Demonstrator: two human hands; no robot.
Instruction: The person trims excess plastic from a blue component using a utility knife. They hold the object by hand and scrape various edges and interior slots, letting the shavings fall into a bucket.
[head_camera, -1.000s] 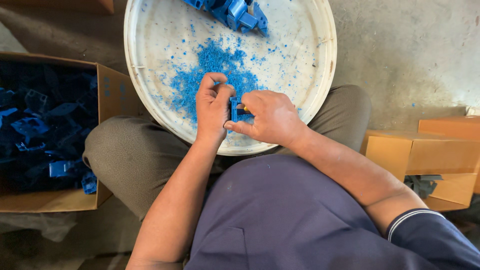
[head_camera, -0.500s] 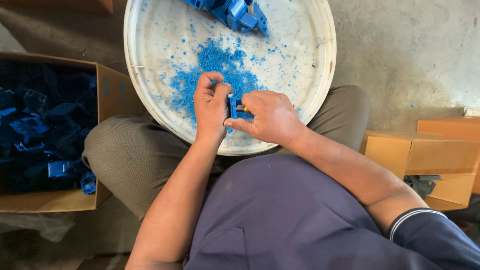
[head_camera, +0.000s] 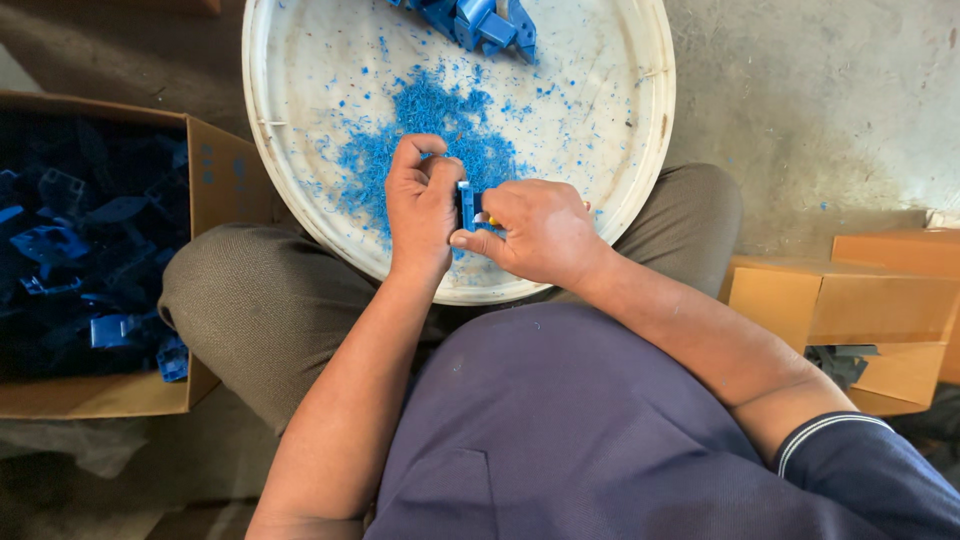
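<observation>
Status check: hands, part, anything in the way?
Both hands closed on small blue part: left hand, right hand, blue part. Over white tray, blue shavings beneath. Nothing obstructing.

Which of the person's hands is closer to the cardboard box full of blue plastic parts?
Left. The left hand is on the side toward the box of blue parts, over the white tray. The right hand lies beyond it, farther from that box.

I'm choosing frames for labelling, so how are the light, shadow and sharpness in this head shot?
Head view: even daylight on the white tray, no harsh glare; the left hand, right hand and small blue part look sharp; the left cardboard box interior sits in deep shadow, its blue parts murky.
</observation>
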